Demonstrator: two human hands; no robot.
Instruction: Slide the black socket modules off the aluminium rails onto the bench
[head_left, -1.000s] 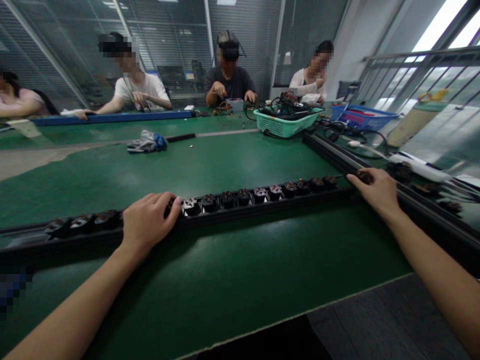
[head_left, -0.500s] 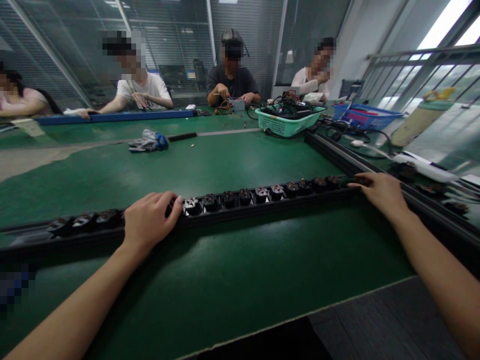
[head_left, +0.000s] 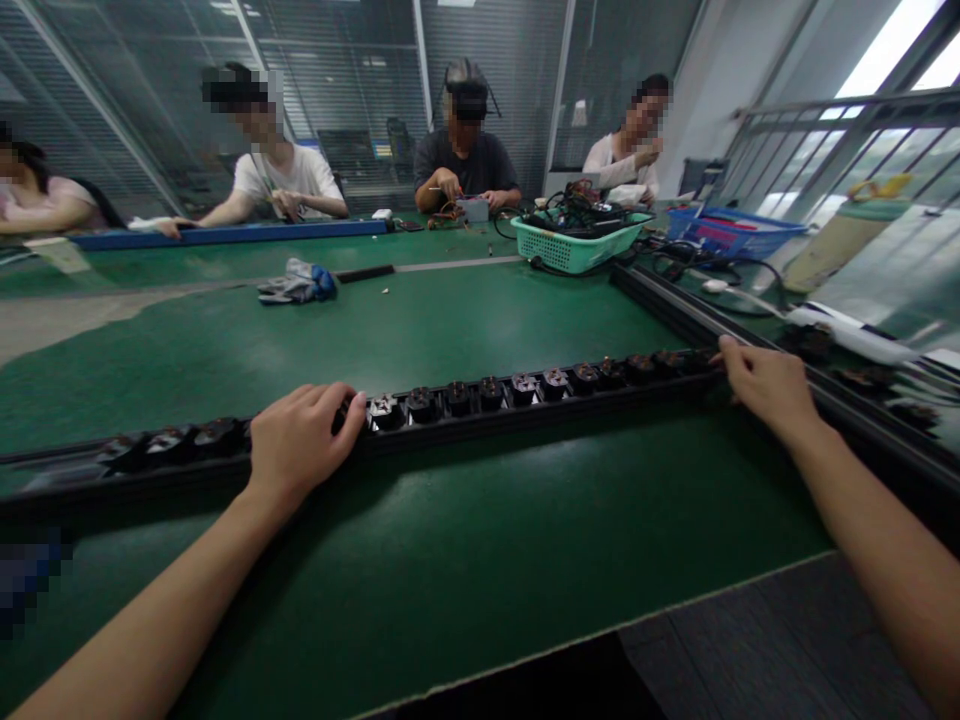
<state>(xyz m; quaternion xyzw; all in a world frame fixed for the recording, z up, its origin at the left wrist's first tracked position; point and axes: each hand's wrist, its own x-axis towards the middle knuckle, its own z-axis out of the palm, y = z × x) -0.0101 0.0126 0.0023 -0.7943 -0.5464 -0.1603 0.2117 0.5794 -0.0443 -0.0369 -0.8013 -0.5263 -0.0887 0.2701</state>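
Observation:
A long black socket strip [head_left: 480,415] lies across the green table [head_left: 465,560] in front of me, with a row of dark socket modules [head_left: 525,387] set in it. My left hand [head_left: 300,445] rests palm down over the strip left of centre, fingers curled on its top. My right hand [head_left: 765,385] grips the strip's right end, where it meets a second black strip [head_left: 675,305] running away to the far right.
A green basket [head_left: 574,250] of cables and a blue tray [head_left: 731,235] stand at the far right. Gloves [head_left: 296,285] lie mid-table. A long blue strip [head_left: 232,235] lies at the far side, where several people sit working. The table edge is near me.
My right hand has slid a little rightward along the strip's end and closed on it. My left hand has stayed put.

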